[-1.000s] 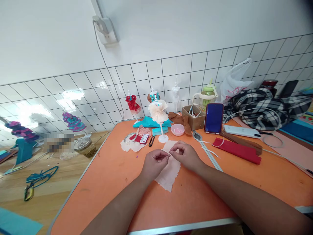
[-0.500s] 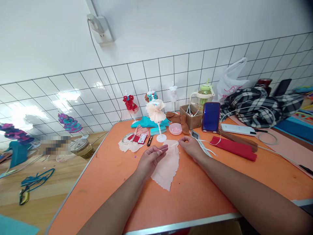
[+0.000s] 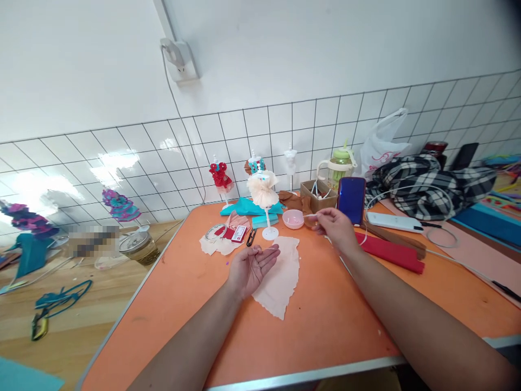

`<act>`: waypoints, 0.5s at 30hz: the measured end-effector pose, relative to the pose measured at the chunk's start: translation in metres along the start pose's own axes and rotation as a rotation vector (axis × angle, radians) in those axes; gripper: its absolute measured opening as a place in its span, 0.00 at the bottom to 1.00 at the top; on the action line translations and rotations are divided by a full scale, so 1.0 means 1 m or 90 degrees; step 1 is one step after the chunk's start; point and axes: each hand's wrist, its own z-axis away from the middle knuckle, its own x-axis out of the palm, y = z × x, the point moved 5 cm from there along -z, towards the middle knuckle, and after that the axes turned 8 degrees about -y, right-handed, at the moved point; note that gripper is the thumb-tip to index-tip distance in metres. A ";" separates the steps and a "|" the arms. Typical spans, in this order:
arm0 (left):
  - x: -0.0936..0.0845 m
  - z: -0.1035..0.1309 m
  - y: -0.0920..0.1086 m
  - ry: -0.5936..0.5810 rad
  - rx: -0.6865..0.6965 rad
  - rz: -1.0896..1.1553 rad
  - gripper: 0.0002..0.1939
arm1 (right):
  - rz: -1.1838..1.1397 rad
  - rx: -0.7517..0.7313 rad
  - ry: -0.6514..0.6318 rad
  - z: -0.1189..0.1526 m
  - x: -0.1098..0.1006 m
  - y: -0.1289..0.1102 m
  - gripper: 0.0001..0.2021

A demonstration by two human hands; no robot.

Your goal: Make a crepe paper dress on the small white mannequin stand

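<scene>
Fingertips (image 3: 321, 217) of the person's right hand (image 3: 340, 231) are closed together on a slim pale sliver (image 3: 310, 216), pinching it by one end. The sliver's free end points left, toward the pink bowl (image 3: 293, 220), and its long axis runs roughly sideways, close to level in the view. It shows just to the right of the bowl's rim; whether it touches the rim cannot be told. The other fingers of this hand are bent in behind the pinch.

The left hand (image 3: 250, 271) is spread open, palm turned upward, its fingers stretched to the right with a slight curl and its thumb standing apart from most of them. Whether some tiny thing sits at the thumb tip is too small to tell.

Partly behind the left hand, a pale pink sheet (image 3: 285, 277) lies flat on the orange table (image 3: 334, 326). Its long axis runs away from the person, leaning slightly right at the far end; the near end narrows to a ragged point aimed at the person, while the broader far edge lies near the round base of a white stand (image 3: 269, 233) bearing a cream ruffled dress (image 3: 262, 189).
</scene>
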 end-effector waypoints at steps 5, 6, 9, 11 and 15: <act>0.002 0.000 -0.004 -0.030 -0.018 -0.010 0.01 | 0.318 -0.172 0.195 -0.047 -0.039 -0.055 0.08; 0.002 0.000 -0.004 -0.033 -0.019 -0.011 0.01 | 0.424 -0.179 0.230 -0.056 -0.043 -0.061 0.08; 0.002 0.001 -0.003 -0.028 -0.010 -0.009 0.02 | 0.679 -0.126 0.231 -0.079 -0.044 -0.062 0.10; 0.003 0.002 -0.001 -0.027 -0.001 -0.006 0.03 | 0.784 -0.101 0.168 -0.090 -0.040 -0.056 0.11; 0.002 0.002 0.000 -0.022 0.017 -0.021 0.05 | 0.906 -0.113 0.092 -0.096 -0.036 -0.047 0.11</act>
